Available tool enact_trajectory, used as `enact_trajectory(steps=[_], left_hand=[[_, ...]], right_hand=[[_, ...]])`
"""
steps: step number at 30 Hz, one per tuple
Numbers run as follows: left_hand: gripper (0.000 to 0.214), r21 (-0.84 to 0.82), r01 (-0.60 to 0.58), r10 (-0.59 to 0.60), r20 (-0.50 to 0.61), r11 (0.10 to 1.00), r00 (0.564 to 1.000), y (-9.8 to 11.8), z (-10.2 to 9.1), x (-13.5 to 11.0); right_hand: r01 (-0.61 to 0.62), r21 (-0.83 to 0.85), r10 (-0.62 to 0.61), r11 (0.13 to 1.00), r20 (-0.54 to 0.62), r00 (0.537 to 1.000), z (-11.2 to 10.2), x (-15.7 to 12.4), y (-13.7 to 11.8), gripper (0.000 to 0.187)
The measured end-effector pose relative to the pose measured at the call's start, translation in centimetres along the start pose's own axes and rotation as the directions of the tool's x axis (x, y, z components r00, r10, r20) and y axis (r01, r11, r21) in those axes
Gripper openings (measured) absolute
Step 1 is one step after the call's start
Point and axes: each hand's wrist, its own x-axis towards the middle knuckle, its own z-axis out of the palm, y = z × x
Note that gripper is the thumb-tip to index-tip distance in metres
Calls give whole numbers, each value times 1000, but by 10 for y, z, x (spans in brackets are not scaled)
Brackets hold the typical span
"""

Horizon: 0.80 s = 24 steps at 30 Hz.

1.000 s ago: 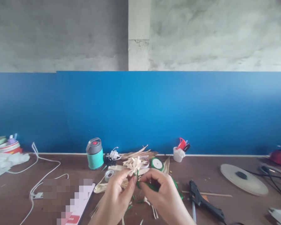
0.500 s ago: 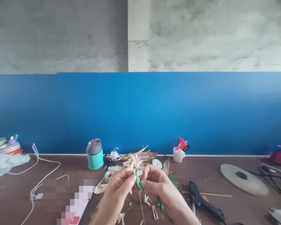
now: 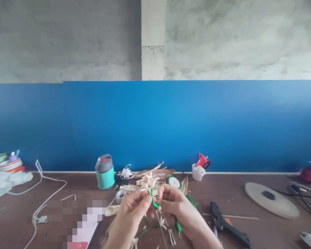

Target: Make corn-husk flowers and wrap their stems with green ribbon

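A pale handmade flower (image 3: 150, 181) with pointed petals stands upright between my hands, on a thin wire stem (image 3: 161, 226). My left hand (image 3: 136, 209) pinches the flower just under its petals. Green ribbon (image 3: 155, 204) wraps the base there, and my right hand (image 3: 175, 204) has its thumb and forefinger closed on the ribbon. Behind the hands lie a roll of clear tape (image 3: 121, 195), a spool of ribbon (image 3: 174, 182) and dry husk strips (image 3: 155, 172). Scraps of husk and green ribbon are scattered below the hands, partly hidden by them.
A black glue gun (image 3: 229, 224) lies right of my right hand, near a thin stick (image 3: 241, 217) and a round lid-like disc (image 3: 272, 200). A turquoise flask (image 3: 105, 178) and a white cup with pens (image 3: 197, 172) stand toward the blue partition (image 3: 171, 128). White cables (image 3: 42, 207) run at left.
The flower and its wire have tilted a little, the wire's lower end swinging right. Both hands stay nearly in place, still pinching the ribbon-wrapped base.
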Motion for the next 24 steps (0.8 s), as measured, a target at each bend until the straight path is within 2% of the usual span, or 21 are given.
enact_trajectory(steps=[2, 4, 5, 6, 7, 9, 11, 13, 16, 19, 22, 24], left_hand=[[31, 81, -31, 34, -40, 996, 999, -2, -3, 1], [31, 139, -57, 70, -95, 989, 993, -4, -5, 3], [32, 149, -71, 90, -126, 986, 988, -4, -6, 4], [32, 148, -85, 108, -157, 985, 982, -5, -6, 5], [32, 134, -97, 121, -185, 986, 975, -5, -6, 5], [29, 98, -117, 137, -228, 988, 964, -4, -3, 5], [25, 96, -127, 148, -268, 987, 952, -3, 2, 4], [24, 122, -130, 161, -294, 984, 942, -2, 6, 2], [26, 151, -128, 169, -304, 980, 938, -2, 10, 1], [27, 169, -117, 162, -285, 979, 945, -2, 10, 1], [26, 193, -116, 159, -223, 974, 962, 0, 9, 2], [20, 182, -125, 154, -156, 975, 976, 2, 8, 3]], right_hand=[[49, -100, -53, 994, -43, 998, -2, 1, 0, 31], [163, -290, -201, 943, -107, 974, -1, -2, -3, 24], [225, -426, -311, 876, -143, 940, 1, -4, -5, 18], [284, -549, -439, 786, -172, 882, 3, -6, -7, 12], [288, -636, -493, 716, -168, 854, 7, -9, -8, 9], [239, -713, -472, 659, -145, 870, 16, -14, -5, 10], [195, -707, -411, 679, -147, 900, 24, -16, 3, 15], [193, -707, -427, 680, -169, 888, 30, -16, 13, 18], [205, -766, -493, 610, -164, 855, 31, -14, 21, 15], [236, -843, -608, 483, -129, 784, 27, -15, 19, 13], [266, -892, -691, 366, -69, 720, 24, -15, 15, 14], [252, -899, -702, 357, -80, 707, 23, -16, 14, 16]])
